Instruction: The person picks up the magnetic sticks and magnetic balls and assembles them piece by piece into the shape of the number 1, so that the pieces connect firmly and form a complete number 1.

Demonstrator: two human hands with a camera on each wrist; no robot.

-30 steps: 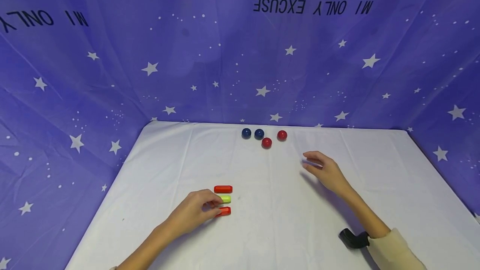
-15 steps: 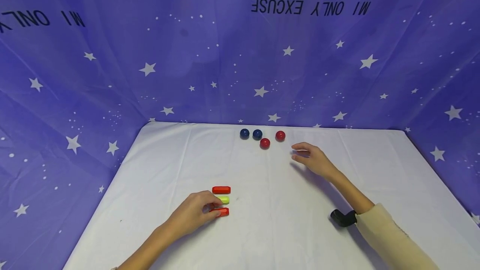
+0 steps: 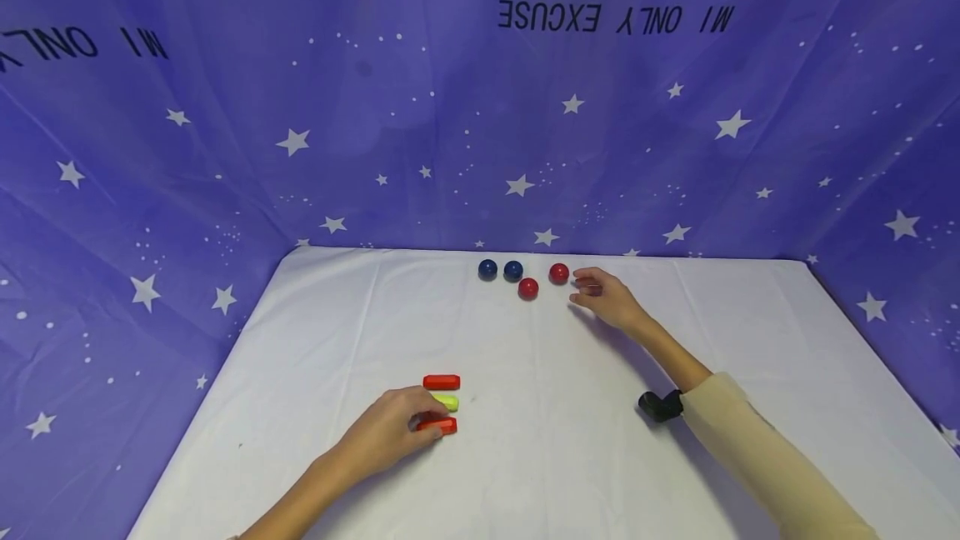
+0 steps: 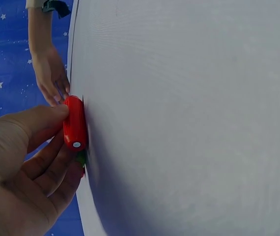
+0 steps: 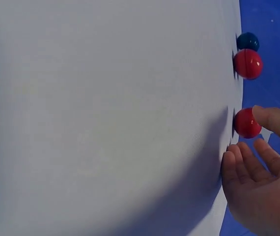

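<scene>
between your left thumb and fingers: the near red block [image 3: 446, 424], gripped by your left hand [image 3: 386, 423], thumb curled onto its near side.
under your left fingertips: the yellow block [image 3: 450, 402], partly covered; the far red block [image 3: 441, 382] lies just past it, roughly parallel.
right hand [image 3: 611, 298]: your fingers are loosely bent and stand apart from the thumb, the gap facing the right red ball [image 3: 558, 273], just beside the fingertips.
left of those fingertips: the front red ball [image 3: 528, 288], then two blue balls [image 3: 513, 271].
far edge: just beyond your right fingers, the white table [image 3: 525, 448] meets the purple curtain [image 3: 517, 132].
moving room: smooth cloth stretches between your hands.
</scene>
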